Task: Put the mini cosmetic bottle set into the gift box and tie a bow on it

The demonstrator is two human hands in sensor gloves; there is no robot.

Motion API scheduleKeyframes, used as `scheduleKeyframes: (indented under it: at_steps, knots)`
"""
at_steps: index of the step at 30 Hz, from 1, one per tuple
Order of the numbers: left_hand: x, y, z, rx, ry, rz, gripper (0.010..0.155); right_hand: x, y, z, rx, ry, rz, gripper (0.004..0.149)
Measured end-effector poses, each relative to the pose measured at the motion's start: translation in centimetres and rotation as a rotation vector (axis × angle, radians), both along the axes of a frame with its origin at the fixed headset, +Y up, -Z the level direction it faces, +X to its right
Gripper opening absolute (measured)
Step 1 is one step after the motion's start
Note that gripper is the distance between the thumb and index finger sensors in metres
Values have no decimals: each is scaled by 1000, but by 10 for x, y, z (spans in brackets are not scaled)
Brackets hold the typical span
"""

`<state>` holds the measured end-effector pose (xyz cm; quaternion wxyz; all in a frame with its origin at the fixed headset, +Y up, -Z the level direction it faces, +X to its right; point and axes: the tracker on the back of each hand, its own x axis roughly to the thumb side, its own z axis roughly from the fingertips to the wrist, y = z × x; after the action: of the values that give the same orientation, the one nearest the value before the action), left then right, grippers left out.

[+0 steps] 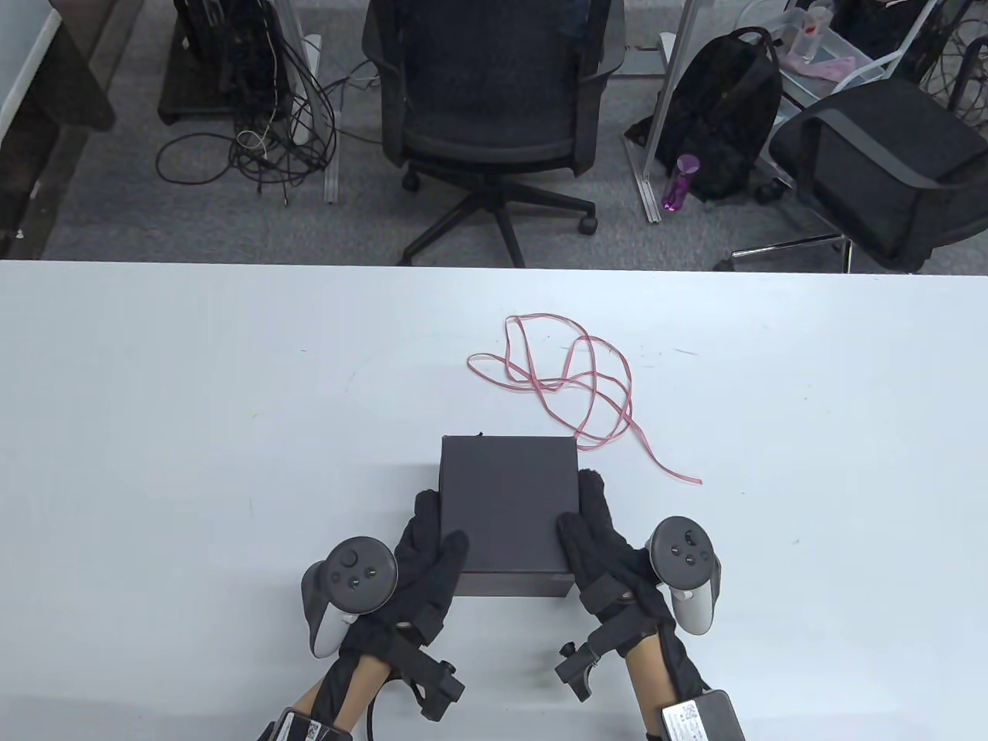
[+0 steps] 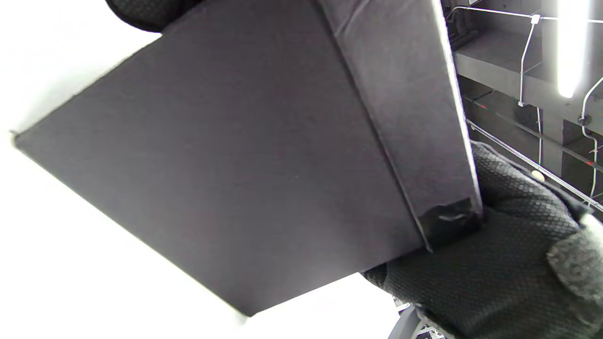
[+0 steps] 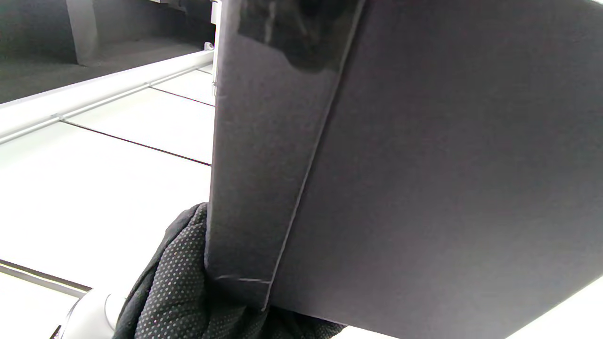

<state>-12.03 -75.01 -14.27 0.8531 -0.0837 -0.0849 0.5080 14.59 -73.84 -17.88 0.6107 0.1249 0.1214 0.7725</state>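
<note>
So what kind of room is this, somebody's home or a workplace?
Most likely an office or lab workspace: black swivel office chairs stand on grey carpet beyond the white table, a tangle of cables lies by a desk, and a black backpack leans against a partition.

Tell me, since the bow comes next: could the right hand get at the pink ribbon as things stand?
Probably yes, once it lets go. The right hand grips the gift box together with the left hand; the pink ribbon lies loose on the table just beyond the box, nothing between.
</note>
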Motion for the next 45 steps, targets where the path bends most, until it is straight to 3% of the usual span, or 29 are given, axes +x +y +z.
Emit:
scheduleKeyframes:
  at_steps: [9, 13, 17, 23, 27, 30, 38, 45]
  knots:
    - [-3, 2, -1, 15, -5, -18, 83, 3, 5, 1, 43, -26, 81, 71]
    - [-12, 11, -4, 127, 3, -92, 82, 17, 17, 0, 159, -99, 149, 74]
    - [-32, 18, -9, 222, 92, -188, 78, 40, 31, -3, 282, -247, 197, 73]
    - [-67, 7, -19, 184, 214, -289, 73, 72, 39, -19, 352, -349, 422, 69]
    - [-86, -1, -22, 139, 282, -281, 73, 75, 37, -42, 293, -313, 701, 69]
    - [-93, -6, -23, 106, 303, -272, 72, 69, 23, -75, 165, -259, 918, 71]
    - [-98, -11, -25, 82, 318, -289, 72, 51, -21, -139, 2, -250, 1161, 71]
    - [-93, -17, -28, 62, 284, -337, 72, 45, -36, -164, -15, -261, 1345, 69]
